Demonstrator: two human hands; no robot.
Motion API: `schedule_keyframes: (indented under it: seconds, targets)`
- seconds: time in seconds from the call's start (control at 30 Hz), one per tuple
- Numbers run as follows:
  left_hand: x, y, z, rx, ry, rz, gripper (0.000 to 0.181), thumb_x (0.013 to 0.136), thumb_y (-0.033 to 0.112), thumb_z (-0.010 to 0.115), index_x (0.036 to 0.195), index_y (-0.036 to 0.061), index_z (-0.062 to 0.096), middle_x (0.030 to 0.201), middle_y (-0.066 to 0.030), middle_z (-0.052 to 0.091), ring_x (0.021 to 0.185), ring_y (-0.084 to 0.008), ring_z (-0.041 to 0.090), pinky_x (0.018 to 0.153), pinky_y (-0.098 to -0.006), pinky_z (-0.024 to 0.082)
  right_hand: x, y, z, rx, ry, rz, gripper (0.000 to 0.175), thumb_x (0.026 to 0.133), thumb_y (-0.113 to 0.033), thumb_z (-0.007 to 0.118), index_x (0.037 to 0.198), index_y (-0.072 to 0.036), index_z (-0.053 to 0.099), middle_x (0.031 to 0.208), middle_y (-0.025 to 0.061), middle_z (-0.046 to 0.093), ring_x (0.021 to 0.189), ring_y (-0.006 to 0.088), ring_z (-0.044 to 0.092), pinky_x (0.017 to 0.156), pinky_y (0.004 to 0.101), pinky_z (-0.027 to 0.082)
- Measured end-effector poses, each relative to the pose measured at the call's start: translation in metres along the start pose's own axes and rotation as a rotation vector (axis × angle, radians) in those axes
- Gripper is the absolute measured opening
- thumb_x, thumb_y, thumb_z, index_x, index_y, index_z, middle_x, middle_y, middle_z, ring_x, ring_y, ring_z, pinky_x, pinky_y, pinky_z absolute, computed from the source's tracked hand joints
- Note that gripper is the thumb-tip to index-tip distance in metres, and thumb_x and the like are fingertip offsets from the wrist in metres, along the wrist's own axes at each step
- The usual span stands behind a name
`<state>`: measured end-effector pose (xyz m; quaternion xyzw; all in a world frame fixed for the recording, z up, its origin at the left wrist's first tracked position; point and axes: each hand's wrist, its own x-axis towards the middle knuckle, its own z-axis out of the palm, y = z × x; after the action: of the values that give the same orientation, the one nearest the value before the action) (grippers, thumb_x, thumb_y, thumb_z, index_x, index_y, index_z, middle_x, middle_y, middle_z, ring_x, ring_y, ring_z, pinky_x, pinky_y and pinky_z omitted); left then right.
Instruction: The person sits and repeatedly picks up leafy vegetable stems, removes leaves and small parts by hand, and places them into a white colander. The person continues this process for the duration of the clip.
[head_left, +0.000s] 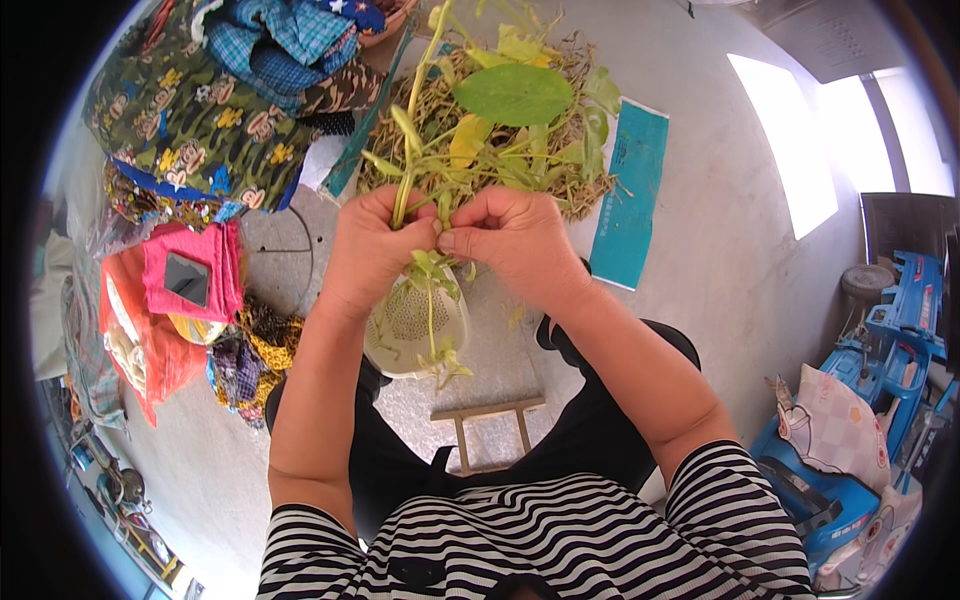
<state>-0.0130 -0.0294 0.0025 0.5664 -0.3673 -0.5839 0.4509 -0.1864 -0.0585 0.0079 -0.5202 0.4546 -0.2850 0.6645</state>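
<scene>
A leafy green plant stem with pods rises from my left hand, whose fingers are closed around it. My right hand pinches a green pod on the plant, its fingertips meeting those of my left hand. Broad green and yellowing leaves spread above both hands, over a heap of dry stalks and pods. Under the hands, a pale perforated plastic basket stands on the floor between my feet. Some drooping leaves and a thin stem hang in front of it.
A teal printed sheet lies right of the heap. At left are piled patterned fabrics, a phone on pink cloth and an orange bag. A wooden frame is between my legs; a blue vehicle stands at right.
</scene>
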Motion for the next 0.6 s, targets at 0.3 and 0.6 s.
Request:
schedule_keyframes:
  seconds: [0.3, 0.6]
  targets:
    - [-0.002, 0.001, 0.01, -0.059, 0.016, 0.025, 0.006, 0.071, 0.001, 0.058, 0.073, 0.0061, 0.056, 0.066, 0.0054, 0.052, 0.056, -0.0024, 0.045, 0.049, -0.0182, 0.035, -0.002, 0.003, 0.005, 0.012, 0.028, -0.072, 0.014, 0.076, -0.007, 0.074, 0.08, 0.001, 0.064, 0.07, 0.0016, 0.063, 0.064, 0.0043, 0.055, 0.056, 0.021, 0.045]
    - [-0.007, -0.001, 0.014, -0.253, 0.058, -0.01, 0.009, 0.075, -0.003, 0.055, 0.077, 0.0056, 0.055, 0.071, 0.003, 0.055, 0.061, -0.0039, 0.048, 0.053, -0.0187, 0.038, -0.002, 0.014, 0.01, 0.236, -0.066, -0.066, 0.01, 0.087, -0.007, 0.063, 0.093, 0.0, 0.06, 0.082, 0.0014, 0.063, 0.072, 0.0067, 0.057, 0.066, 0.0206, 0.048]
